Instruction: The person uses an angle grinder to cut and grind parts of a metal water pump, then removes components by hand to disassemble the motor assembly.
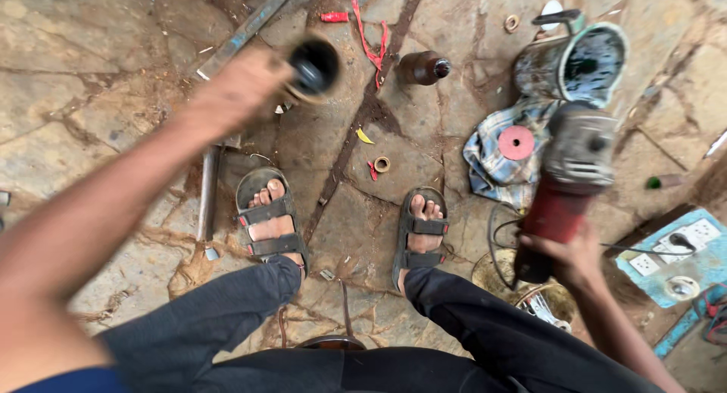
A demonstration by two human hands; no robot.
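Note:
My left hand [241, 86] is raised and blurred, closed around a small round black part with a pale rim [313, 65]. My right hand [566, 258] grips the red body of an angle grinder [569, 177], whose grey head points away from me over a checked cloth [492, 154]. A pink grinding disc [516, 142] lies on that cloth. My two feet in dark sandals [271, 220] stand on the cracked stone floor between the hands.
A dented metal can [575, 63] and a brown bottle [422, 67] lie on the floor ahead. A metal rod [207, 196], red scraps [369, 37] and small rings [382, 164] are scattered about. A blue socket board [674, 255] sits at right.

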